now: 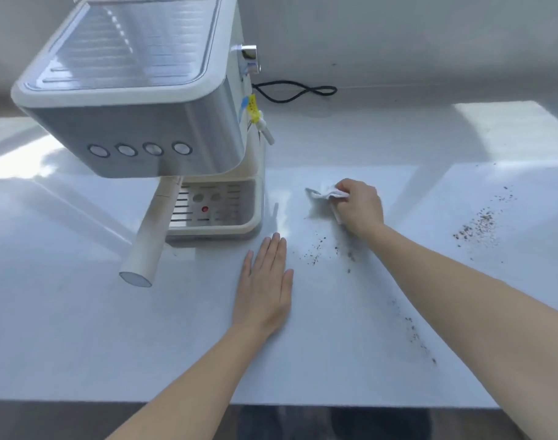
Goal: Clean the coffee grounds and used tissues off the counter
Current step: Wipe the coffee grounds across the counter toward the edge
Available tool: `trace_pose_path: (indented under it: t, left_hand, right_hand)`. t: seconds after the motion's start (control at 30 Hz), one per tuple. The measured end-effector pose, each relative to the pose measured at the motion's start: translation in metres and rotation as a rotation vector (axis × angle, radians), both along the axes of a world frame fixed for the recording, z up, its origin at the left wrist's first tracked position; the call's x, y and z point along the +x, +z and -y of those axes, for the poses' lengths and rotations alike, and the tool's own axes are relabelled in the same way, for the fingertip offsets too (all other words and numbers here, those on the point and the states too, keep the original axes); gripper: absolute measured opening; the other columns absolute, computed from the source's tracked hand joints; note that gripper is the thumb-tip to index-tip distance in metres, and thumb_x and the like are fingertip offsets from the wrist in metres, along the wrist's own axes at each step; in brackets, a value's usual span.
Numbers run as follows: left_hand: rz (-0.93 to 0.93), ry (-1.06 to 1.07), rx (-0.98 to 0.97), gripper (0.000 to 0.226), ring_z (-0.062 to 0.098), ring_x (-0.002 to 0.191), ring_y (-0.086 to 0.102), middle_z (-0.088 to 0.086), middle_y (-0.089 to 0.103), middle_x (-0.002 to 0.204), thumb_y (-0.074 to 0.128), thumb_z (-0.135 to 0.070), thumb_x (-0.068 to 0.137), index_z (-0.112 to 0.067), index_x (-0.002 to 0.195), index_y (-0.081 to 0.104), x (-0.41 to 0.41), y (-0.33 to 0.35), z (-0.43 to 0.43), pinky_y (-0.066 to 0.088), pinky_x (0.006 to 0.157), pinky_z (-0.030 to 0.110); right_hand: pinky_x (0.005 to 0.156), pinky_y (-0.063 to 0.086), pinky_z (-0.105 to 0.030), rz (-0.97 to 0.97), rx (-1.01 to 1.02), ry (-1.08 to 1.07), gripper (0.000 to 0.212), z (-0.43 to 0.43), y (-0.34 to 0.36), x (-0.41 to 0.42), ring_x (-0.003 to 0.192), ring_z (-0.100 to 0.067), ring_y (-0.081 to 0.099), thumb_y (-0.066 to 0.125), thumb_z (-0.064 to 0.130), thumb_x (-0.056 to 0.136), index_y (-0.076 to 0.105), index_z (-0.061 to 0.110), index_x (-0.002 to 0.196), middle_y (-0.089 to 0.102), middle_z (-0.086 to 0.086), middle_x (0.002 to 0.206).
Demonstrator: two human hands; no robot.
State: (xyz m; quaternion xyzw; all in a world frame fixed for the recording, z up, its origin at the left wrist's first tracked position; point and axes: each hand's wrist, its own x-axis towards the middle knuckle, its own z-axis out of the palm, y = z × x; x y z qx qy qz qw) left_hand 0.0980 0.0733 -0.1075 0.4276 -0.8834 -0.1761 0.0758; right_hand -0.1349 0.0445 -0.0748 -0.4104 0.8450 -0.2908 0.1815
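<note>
Right hand (360,206): fingers curled tight around a crumpled white tissue (326,194), which sticks out to the left of the knuckles and sits low over the counter (80,312) — contact with the surface cannot be told. Left hand (265,287): fingers straight and close together, thumb slightly out, palm flat on the counter, holding nothing. Coffee grounds lie in three patches: a thin scatter (315,250) between the two hands, just below the tissue; a sparse trail (412,331) along the near side of the right forearm; a denser patch (477,225) well to the right, apart from both hands. Coffee machine (138,100) stands at the left rear, its drip tray (220,206) just beyond the left fingertips — its pale handle (150,236) juts toward the counter's front edge. A black cord (298,92) loops along the back wall.
</note>
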Motion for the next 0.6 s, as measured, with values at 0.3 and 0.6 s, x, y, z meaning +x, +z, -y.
trace_pose_path:
  t: [0.3, 0.6]
  left_hand:
    - [0.005, 0.017, -0.044, 0.057, 0.010, 0.148, 0.001, -0.002, 0.009, 0.161, 0.026, -0.030, 0.098, -0.015, 0.151, 0.014, -0.001, -0.002, -0.001, -0.005, 0.118, 0.029]
    - [0.088, 0.004, -0.074, 0.059, 0.011, 0.148, -0.009, -0.001, -0.005, 0.161, 0.018, -0.032, 0.098, -0.014, 0.151, -0.002, -0.001, -0.004, -0.002, -0.008, 0.119, 0.033]
  right_hand:
    - [0.061, 0.043, -0.039, -0.096, 0.107, 0.640, 0.009, -0.062, 0.011, 0.056, 0.073, -0.023, 0.052, 0.055, 0.016, 0.074, 0.056, 0.009, 0.068, 0.057, -0.005, 0.073]
    - [0.054, 0.031, -0.025, -0.141, 0.252, 0.665, 0.023, -0.137, 0.018, 0.037, 0.069, -0.001, 0.045, 0.036, 0.039, 0.065, 0.050, 0.022, 0.068, 0.047, 0.009, 0.067]
